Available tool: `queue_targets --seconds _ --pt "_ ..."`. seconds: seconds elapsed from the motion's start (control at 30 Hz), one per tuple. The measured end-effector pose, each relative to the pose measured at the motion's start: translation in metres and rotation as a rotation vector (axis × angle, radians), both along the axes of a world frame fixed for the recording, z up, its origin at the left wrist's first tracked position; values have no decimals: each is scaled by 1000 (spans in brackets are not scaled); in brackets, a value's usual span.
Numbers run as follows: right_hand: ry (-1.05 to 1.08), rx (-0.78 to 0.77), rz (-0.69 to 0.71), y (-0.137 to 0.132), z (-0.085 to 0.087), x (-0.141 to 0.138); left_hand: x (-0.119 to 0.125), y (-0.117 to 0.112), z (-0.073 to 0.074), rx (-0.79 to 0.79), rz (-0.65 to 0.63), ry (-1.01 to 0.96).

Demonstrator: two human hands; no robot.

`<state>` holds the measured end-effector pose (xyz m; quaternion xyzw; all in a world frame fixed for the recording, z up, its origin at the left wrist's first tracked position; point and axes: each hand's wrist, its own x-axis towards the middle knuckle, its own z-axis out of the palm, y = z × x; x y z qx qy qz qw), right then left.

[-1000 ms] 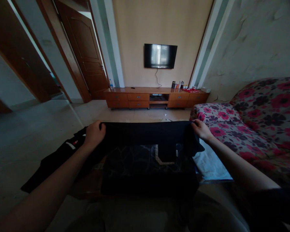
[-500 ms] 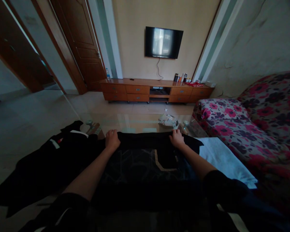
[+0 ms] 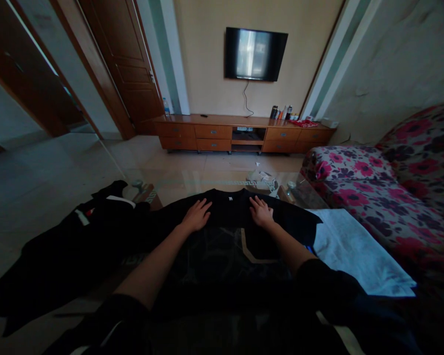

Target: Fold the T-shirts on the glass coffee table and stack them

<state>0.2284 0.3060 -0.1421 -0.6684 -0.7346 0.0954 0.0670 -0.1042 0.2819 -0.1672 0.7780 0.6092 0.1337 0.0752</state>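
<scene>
A black T-shirt (image 3: pixel 225 251) with a dark patterned front panel and a tan-edged patch lies spread over the glass table (image 3: pixel 170 183), its neckline at the far side. My left hand (image 3: pixel 197 215) rests on the cloth left of the collar, fingers stretched out. On the other side of the collar, my right hand (image 3: pixel 262 212) lies on the shirt with its fingers spread. Neither hand grips the fabric. The shirt's near end is lost in shadow.
Another black garment (image 3: pixel 77 251) with white trim lies at the left. Folded light-blue cloth (image 3: pixel 358 251) is at the right, beside a floral sofa (image 3: pixel 370 197). Beyond the table stand a wooden TV cabinet (image 3: pixel 214 133) and a wall-mounted television (image 3: pixel 256 54). A crumpled plastic bag (image 3: pixel 262 180) shows near the table's far edge.
Both hands have let go of the shirt's far edge and opened flat on it. The collar now lies unfolded and visible. My left hand has shifted right; the view has tilted slightly.
</scene>
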Motion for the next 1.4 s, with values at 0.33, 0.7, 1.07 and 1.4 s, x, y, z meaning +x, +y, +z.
queue_targets --seconds 0.33,0.7,1.07,1.4 --pt "-81 -26 -105 34 -12 -4 -11 19 -6 0 162 56" --pt "-69 -32 -70 19 -13 -50 66 11 -4 48 91 42" --pt "-56 36 142 -52 17 -32 75 -55 16 196 101 41" --pt "-79 -59 34 -142 13 -13 60 -154 8 9 145 43"
